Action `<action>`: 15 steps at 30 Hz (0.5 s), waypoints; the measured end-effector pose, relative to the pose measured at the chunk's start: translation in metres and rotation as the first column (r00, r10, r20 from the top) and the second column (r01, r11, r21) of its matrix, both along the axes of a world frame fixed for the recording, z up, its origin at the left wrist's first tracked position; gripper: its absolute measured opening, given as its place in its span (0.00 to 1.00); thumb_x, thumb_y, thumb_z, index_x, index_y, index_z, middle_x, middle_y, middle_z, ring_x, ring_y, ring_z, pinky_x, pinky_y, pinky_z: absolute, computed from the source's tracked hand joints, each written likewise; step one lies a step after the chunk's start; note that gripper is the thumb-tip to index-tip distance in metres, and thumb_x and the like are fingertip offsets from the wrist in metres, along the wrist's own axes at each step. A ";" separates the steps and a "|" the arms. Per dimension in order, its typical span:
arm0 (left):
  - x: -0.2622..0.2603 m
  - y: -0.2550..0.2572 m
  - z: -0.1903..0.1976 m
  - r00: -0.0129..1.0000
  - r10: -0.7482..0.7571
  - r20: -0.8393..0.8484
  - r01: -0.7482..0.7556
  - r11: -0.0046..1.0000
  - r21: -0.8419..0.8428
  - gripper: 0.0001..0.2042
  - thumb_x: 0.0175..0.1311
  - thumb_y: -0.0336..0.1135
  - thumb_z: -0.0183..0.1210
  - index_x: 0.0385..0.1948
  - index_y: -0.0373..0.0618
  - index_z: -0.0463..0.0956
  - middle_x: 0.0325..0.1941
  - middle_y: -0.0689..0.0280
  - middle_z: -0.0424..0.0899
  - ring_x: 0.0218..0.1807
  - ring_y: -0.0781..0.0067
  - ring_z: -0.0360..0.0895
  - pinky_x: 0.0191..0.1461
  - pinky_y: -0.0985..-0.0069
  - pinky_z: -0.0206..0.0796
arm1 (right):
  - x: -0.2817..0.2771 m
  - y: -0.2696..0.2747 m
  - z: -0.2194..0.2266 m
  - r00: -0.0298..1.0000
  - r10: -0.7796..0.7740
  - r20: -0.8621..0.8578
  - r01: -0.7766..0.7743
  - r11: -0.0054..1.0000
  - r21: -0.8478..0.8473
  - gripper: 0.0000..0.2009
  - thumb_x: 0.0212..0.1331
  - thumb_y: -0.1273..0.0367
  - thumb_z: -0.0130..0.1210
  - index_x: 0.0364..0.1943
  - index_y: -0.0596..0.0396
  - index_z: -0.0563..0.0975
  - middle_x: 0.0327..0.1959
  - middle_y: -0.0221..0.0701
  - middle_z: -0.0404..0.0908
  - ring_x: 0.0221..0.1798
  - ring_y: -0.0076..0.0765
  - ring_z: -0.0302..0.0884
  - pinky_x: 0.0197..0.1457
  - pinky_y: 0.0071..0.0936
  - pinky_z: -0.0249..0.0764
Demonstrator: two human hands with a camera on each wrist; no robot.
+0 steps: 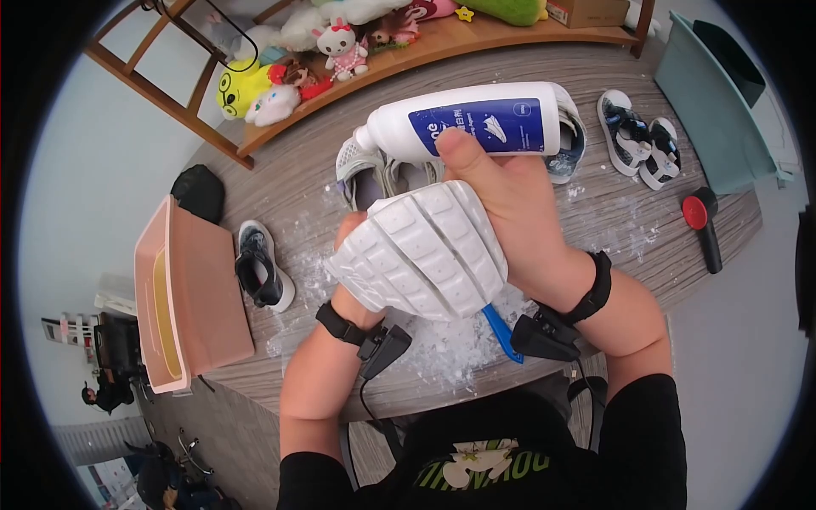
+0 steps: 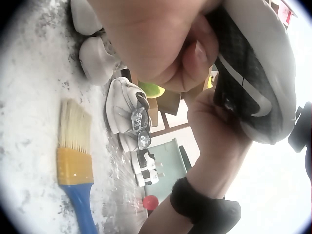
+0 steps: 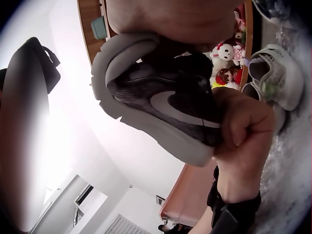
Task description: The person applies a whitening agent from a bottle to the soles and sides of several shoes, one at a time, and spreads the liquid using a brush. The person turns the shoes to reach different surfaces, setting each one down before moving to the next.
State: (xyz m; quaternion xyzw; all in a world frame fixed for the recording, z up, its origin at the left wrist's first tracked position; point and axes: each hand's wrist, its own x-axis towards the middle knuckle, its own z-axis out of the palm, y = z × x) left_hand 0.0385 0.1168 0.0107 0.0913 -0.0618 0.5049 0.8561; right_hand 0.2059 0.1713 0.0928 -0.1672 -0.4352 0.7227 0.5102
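Note:
A dark sneaker with a white swoosh and chunky pale sole is held up over the table, sole facing the head camera. My left hand grips one end of it with curled fingers. Right beside the sole, my right hand holds a white bottle with a blue label, thumb across the label. The bottle is tipped on its side, narrow end leftward; in both wrist views it is hidden. Below lies a paintbrush with a blue handle and pale bristles.
White residue smears the wooden table. Around stand another dark sneaker, pale shoes, sandals and a red-and-black tool. A pink bin, a teal bin and a toy shelf border the area.

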 end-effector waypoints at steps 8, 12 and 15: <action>0.002 0.002 0.004 0.999 -0.020 0.029 0.021 1.000 -0.018 0.35 0.64 0.49 0.36 0.70 0.33 0.58 0.74 0.45 0.62 0.73 0.44 0.62 0.77 0.54 0.53 | -0.002 0.002 -0.003 1.000 -0.011 -0.010 0.011 1.000 -0.026 0.11 0.69 0.70 0.55 0.48 0.65 0.79 0.40 0.35 0.86 0.39 0.26 0.85 0.42 0.24 0.83; -0.003 0.006 -0.003 0.998 -0.022 0.055 0.025 0.998 -0.049 0.35 0.62 0.47 0.38 0.70 0.34 0.58 0.73 0.44 0.62 0.73 0.42 0.62 0.78 0.54 0.52 | -0.001 0.002 -0.003 0.999 0.009 -0.041 -0.011 0.999 -0.047 0.12 0.69 0.70 0.55 0.49 0.65 0.78 0.42 0.36 0.86 0.40 0.28 0.85 0.43 0.25 0.83; -0.003 0.005 0.002 0.998 -0.009 0.069 0.016 0.994 -0.106 0.35 0.62 0.47 0.39 0.70 0.35 0.59 0.73 0.44 0.62 0.73 0.42 0.62 0.78 0.53 0.51 | -0.001 0.003 -0.003 0.995 0.043 -0.090 -0.050 0.996 -0.080 0.12 0.69 0.70 0.55 0.50 0.65 0.77 0.43 0.37 0.86 0.41 0.29 0.86 0.44 0.26 0.84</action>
